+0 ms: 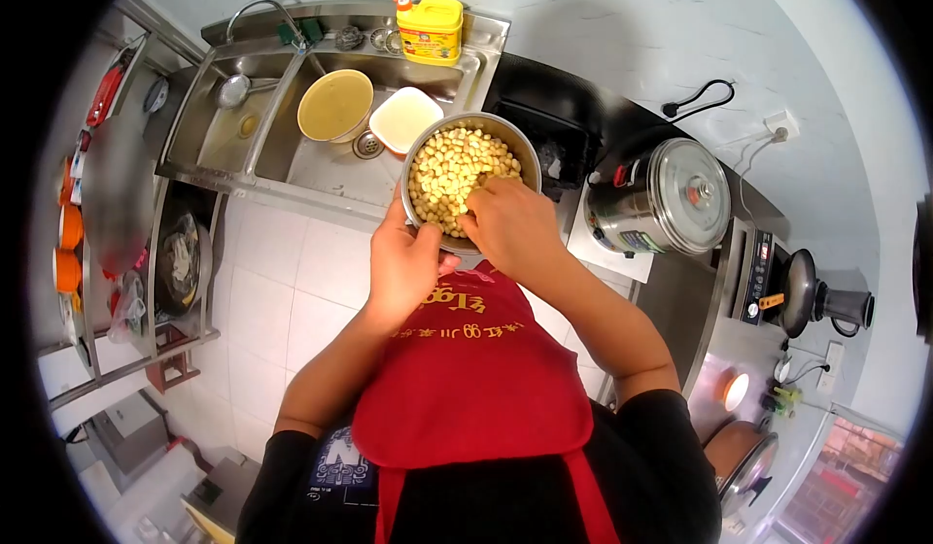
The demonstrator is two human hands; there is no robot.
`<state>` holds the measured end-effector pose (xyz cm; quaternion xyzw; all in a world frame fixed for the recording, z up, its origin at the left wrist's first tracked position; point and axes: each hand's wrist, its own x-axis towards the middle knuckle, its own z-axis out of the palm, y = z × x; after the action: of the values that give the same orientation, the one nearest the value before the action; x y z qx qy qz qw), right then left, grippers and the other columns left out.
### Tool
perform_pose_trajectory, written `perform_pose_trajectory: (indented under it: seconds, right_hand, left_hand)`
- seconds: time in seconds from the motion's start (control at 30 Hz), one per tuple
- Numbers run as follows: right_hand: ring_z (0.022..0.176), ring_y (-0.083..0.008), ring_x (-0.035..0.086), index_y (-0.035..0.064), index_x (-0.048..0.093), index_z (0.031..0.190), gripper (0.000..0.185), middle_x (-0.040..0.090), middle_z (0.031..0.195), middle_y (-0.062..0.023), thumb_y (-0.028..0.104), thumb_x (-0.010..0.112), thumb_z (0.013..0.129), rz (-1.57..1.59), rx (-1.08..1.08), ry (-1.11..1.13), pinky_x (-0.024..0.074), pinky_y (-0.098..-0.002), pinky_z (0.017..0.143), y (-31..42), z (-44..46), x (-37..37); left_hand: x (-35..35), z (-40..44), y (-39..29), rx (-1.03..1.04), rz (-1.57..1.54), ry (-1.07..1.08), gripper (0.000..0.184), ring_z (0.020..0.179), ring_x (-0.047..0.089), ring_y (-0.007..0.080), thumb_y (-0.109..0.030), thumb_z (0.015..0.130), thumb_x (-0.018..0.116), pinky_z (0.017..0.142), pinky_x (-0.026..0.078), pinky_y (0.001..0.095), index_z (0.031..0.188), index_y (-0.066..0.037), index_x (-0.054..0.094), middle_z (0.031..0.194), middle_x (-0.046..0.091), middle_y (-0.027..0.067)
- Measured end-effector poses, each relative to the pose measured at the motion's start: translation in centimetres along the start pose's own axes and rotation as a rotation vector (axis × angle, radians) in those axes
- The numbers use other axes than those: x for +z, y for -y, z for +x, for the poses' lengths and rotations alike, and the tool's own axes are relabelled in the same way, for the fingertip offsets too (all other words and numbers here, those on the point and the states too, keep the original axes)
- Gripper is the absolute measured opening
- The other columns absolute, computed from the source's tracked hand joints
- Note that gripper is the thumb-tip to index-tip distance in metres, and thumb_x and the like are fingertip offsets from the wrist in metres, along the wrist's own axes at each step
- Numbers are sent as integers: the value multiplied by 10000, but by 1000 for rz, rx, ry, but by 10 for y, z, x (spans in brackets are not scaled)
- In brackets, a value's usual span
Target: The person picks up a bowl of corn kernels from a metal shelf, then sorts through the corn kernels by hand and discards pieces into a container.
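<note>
A round metal pot [533, 152] full of pale yellow kernels or beans [453, 172] is in front of my chest, near the sink's right end. My left hand [404, 264] grips the pot's lower left rim, thumb over the edge. At the pot's lower right, my right hand [512, 221] reaches in with its fingers bent down among the kernels; the fingertips are hidden. Just left of the pot, a white square container [406, 119] and a yellowish round bowl [335, 105] stand in the sink.
The double steel sink [316, 187] has a faucet [259, 4] at its back left. A yellow detergent jug [430, 31] stands on its back ledge. A large lidded steel pot [671, 197] is to the right, and shelves [155, 253] line the left.
</note>
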<state>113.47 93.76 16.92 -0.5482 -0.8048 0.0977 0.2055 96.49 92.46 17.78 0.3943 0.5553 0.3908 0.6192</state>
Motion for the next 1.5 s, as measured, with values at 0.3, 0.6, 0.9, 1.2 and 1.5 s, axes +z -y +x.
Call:
perform_pose_trajectory:
  seconds: [0.3, 0.6, 0.9, 1.2, 1.5]
  right_hand:
    - [791, -345, 662, 44, 613, 836, 169, 647, 834, -129, 185, 699, 871, 3, -64, 20, 520, -446, 671, -2, -1, 3]
    - [806, -362, 668, 59, 683, 931, 83, 662, 848, -147, 98, 677, 859, 400, -134, 4, 530, -457, 692, 12, 27, 11]
    - [796, -354, 678, 36, 670, 807, 67, 656, 829, -138, 88, 648, 771, 282, -173, 108, 549, -465, 683, 16, 34, 13]
    - [681, -169, 665, 42, 712, 958, 87, 696, 868, -65, 52, 740, 877, 461, 43, -298, 520, -284, 618, 0, 1, -39]
    - [816, -310, 713, 22, 738, 1063, 192, 731, 890, -153, 85, 707, 885, 132, 425, -164, 554, -390, 752, -151, -82, 48]
  left_hand:
    - [-6, -1, 5, 5, -29, 9, 653, 606, 672, 139, 42, 942, 429, 544, 574, 271, 1578, -45, 307, 1003, 693, 156]
    - [-1, -6, -2, 38, -90, 23, 427, 555, 618, 152, 56, 959, 380, 494, 513, 276, 1382, 27, 441, 887, 668, 157]
    - [-5, -3, 10, 66, -98, 13, 376, 549, 600, 147, 57, 971, 393, 486, 491, 277, 1339, 22, 460, 825, 645, 135]
    - [-8, -2, -1, -29, -59, -6, 598, 622, 670, 142, 43, 960, 431, 537, 571, 270, 1547, -22, 333, 1016, 691, 154]
    - [-15, 8, 5, -29, -5, -33, 609, 571, 677, 169, 42, 944, 408, 514, 580, 282, 1545, 18, 309, 1041, 701, 194]
